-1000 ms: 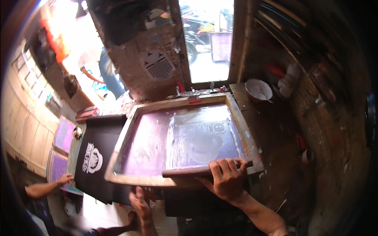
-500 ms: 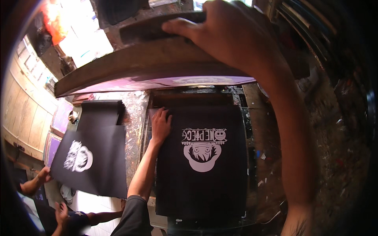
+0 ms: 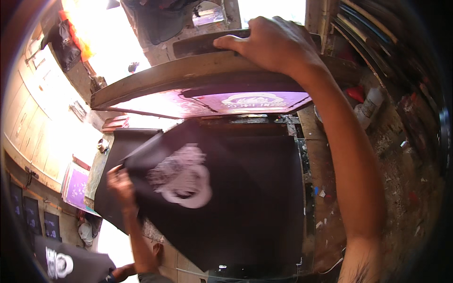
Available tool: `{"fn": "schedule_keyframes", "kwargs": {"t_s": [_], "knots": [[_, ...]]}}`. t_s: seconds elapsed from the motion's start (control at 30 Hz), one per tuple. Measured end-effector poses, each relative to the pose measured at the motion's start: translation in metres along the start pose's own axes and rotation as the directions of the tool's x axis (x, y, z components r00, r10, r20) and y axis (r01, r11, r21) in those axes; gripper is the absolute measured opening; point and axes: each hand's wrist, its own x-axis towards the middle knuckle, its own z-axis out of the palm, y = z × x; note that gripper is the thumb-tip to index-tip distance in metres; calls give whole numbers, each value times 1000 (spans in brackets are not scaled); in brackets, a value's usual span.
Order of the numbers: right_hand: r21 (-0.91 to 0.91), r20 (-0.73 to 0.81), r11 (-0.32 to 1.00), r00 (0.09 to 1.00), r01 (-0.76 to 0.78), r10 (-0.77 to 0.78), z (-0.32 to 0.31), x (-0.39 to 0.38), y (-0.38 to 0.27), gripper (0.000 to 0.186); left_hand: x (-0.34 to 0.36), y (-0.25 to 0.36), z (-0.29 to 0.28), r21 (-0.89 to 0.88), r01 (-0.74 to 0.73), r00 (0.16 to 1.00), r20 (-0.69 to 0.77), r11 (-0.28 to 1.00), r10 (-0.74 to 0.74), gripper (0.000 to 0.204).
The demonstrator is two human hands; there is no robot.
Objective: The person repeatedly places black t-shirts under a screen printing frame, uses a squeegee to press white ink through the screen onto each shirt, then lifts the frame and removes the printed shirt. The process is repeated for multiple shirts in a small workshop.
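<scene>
My right hand (image 3: 283, 47) is closed on the top of a raised wooden screen-printing frame (image 3: 155, 75), its thumb along a dark bar (image 3: 198, 45) that looks like a squeegee. The frame's underside carries purple mesh with a pale design. My left hand (image 3: 121, 184) pinches the left edge of a black printed sheet (image 3: 255, 203), blurred by motion. That side is lifted and folded leftward, with a white cartoon figure in a hat on it. The sheet's right part still lies on the printing board (image 3: 309, 188). Below my left hand is another black sheet (image 3: 106, 203).
At lower left, another person's black printed sheet (image 3: 89, 266) is partly in view. Purple screens (image 3: 75, 186) lean beside the left table. A plastic bottle (image 3: 370, 106) and scraps lie on the right-hand bench. Dark frames (image 3: 373, 42) stand along the far right.
My left hand has moved left, pulling up the sheet's left side off the board. My right hand keeps the frame raised. The other person's sheet has moved from the left table to lower left.
</scene>
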Motion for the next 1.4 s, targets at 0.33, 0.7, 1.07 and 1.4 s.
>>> {"fn": "schedule_keyframes", "kwargs": {"t_s": [0.33,0.7,1.07,1.4], "knots": [[-13,111,1000,994,-21,22,-7,7,1,83,-20,-40,-66,215,-404,900,266,889,344,64],[154,257,986,966,-70,29,-46,6,-1,70,-203,106,-4,-244,-424,256,892,872,374,91],[134,198,989,980,-58,31,20,27,13,79,-207,88,-19,-299,-430,352,814,852,463,85],[-61,-115,983,977,175,-182,15,-170,-44,45,-115,164,-50,-803,534,845,494,264,-205,78]]}}
